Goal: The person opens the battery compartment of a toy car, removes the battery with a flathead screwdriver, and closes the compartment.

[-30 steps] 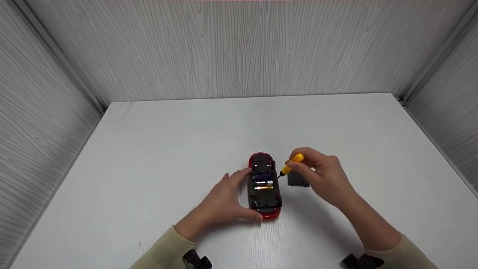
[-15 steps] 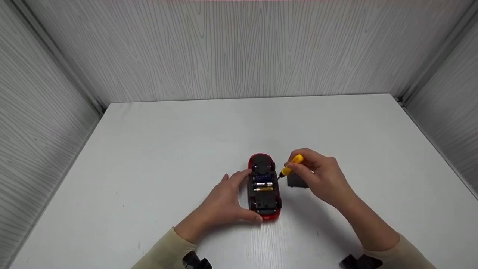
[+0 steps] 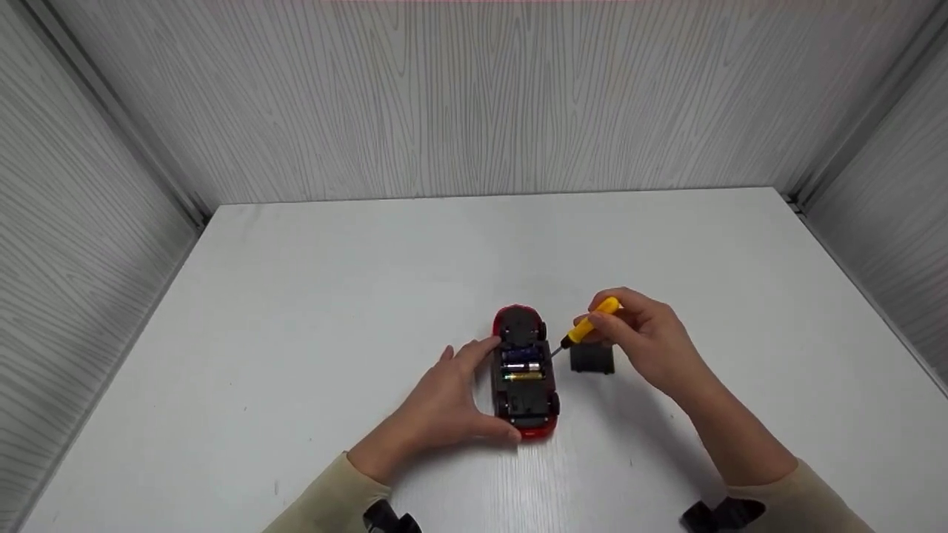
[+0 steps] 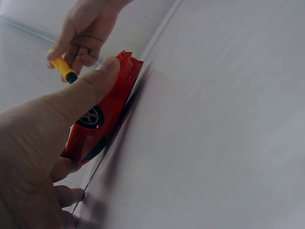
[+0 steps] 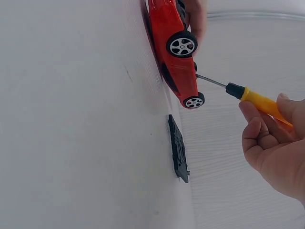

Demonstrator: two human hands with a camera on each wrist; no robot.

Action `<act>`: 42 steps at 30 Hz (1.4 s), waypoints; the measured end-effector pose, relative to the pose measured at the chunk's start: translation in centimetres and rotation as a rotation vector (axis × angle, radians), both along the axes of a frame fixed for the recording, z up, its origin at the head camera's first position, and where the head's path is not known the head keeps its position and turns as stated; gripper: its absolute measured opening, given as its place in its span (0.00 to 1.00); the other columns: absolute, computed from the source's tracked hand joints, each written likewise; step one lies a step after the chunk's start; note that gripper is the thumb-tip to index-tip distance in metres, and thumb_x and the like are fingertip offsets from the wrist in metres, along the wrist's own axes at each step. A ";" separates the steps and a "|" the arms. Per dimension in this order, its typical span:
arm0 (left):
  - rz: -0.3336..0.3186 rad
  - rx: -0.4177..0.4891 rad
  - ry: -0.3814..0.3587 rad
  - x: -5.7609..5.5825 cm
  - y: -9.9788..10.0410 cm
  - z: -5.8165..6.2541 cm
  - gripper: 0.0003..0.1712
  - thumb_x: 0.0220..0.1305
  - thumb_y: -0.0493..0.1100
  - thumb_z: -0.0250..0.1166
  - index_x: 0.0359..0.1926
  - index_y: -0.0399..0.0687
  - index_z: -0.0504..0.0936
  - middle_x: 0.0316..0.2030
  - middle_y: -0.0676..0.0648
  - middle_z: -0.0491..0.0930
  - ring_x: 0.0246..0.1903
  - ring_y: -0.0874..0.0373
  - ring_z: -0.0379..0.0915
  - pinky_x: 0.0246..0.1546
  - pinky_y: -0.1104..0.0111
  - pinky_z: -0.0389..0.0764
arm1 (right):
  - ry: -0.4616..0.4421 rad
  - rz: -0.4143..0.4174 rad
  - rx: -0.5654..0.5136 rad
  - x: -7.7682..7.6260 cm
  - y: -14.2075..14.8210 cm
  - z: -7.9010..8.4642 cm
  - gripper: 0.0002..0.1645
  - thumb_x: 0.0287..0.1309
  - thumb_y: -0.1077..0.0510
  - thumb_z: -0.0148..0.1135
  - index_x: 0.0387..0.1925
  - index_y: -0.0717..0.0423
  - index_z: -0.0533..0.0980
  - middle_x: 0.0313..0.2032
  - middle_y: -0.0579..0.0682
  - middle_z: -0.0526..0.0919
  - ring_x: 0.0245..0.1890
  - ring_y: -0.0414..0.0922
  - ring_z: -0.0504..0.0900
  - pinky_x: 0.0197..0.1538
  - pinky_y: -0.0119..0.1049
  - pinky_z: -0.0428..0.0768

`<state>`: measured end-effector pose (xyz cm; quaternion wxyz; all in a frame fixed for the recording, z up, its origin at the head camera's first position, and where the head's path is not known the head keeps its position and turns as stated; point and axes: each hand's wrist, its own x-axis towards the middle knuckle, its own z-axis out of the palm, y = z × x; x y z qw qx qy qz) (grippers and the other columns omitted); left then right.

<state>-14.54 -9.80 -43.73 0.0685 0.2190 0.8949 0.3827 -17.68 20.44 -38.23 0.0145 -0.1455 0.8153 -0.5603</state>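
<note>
A red toy car (image 3: 529,400) lies upside down, its black underside up and the battery compartment uncovered. Several batteries (image 3: 523,367) sit side by side in that compartment. My left hand (image 3: 444,400) holds the car, fingers along its left side and thumb at the near end. Between thumb and fingers, my right hand (image 3: 655,344) pinches the yellow handle of a screwdriver (image 3: 589,326). Its metal shaft slants down to the car's right edge, beside the batteries; in the right wrist view the screwdriver (image 5: 259,101) tip overlaps the underside near a wheel.
A black battery cover (image 3: 592,360) lies on the white table (image 3: 355,296) just right of the car, partly under the right hand in the head view. Grey wood-grain panels (image 3: 474,96) stand at the back and both sides.
My right hand has shifted slightly right and away with the screwdriver, baring more of its shaft and of the black cover. The left hand and the car have stayed in place.
</note>
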 end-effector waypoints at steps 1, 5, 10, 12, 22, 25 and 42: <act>-0.001 0.001 0.001 0.0 0.0 0.0 0.76 0.35 0.66 0.89 0.82 0.47 0.62 0.78 0.46 0.66 0.78 0.47 0.57 0.81 0.52 0.44 | -0.010 -0.002 0.000 -0.1 0.1 -0.1 0.11 0.76 0.53 0.64 0.50 0.57 0.80 0.46 0.52 0.91 0.44 0.56 0.90 0.51 0.40 0.88; -0.003 0.005 0.008 -0.1 -0.1 -0.2 0.75 0.35 0.66 0.89 0.81 0.46 0.62 0.77 0.45 0.67 0.78 0.48 0.58 0.81 0.51 0.44 | -0.066 -0.001 -0.031 -0.5 0.5 -0.5 0.15 0.77 0.52 0.63 0.52 0.59 0.79 0.48 0.54 0.91 0.45 0.55 0.90 0.51 0.36 0.87; -0.001 0.000 0.024 0.1 -0.3 -0.3 0.76 0.35 0.66 0.90 0.81 0.45 0.62 0.76 0.45 0.68 0.78 0.50 0.59 0.81 0.51 0.45 | -0.148 -0.005 -0.058 -1.0 0.8 -1.0 0.19 0.77 0.48 0.63 0.54 0.59 0.77 0.48 0.56 0.90 0.49 0.59 0.88 0.53 0.36 0.86; 0.002 -0.001 0.029 0.1 -0.4 -0.3 0.76 0.35 0.66 0.90 0.81 0.45 0.62 0.76 0.44 0.68 0.77 0.50 0.59 0.81 0.51 0.46 | -0.166 -0.008 -0.055 -1.2 0.9 -1.1 0.20 0.77 0.46 0.62 0.54 0.59 0.77 0.49 0.56 0.90 0.50 0.59 0.88 0.53 0.35 0.86; 0.009 0.005 0.011 -0.2 -0.7 -0.5 0.76 0.34 0.66 0.90 0.81 0.47 0.62 0.76 0.44 0.68 0.78 0.50 0.59 0.81 0.52 0.45 | -0.242 0.001 -0.084 -2.0 1.4 -1.8 0.22 0.79 0.45 0.59 0.57 0.58 0.75 0.54 0.57 0.88 0.53 0.55 0.87 0.55 0.35 0.85; 0.011 -0.001 0.008 -0.2 -0.7 -0.5 0.76 0.33 0.66 0.90 0.82 0.48 0.62 0.76 0.45 0.68 0.77 0.51 0.59 0.81 0.52 0.44 | -0.256 0.003 -0.087 -2.2 1.5 -1.9 0.23 0.79 0.44 0.59 0.57 0.58 0.75 0.54 0.57 0.87 0.52 0.54 0.88 0.55 0.35 0.85; 0.019 -0.022 0.008 -0.5 -0.8 -0.5 0.76 0.34 0.69 0.88 0.82 0.50 0.62 0.77 0.46 0.67 0.77 0.52 0.60 0.81 0.53 0.47 | 0.103 0.016 0.019 -0.2 -0.3 1.1 0.10 0.77 0.53 0.63 0.50 0.55 0.82 0.46 0.48 0.91 0.43 0.50 0.90 0.47 0.36 0.87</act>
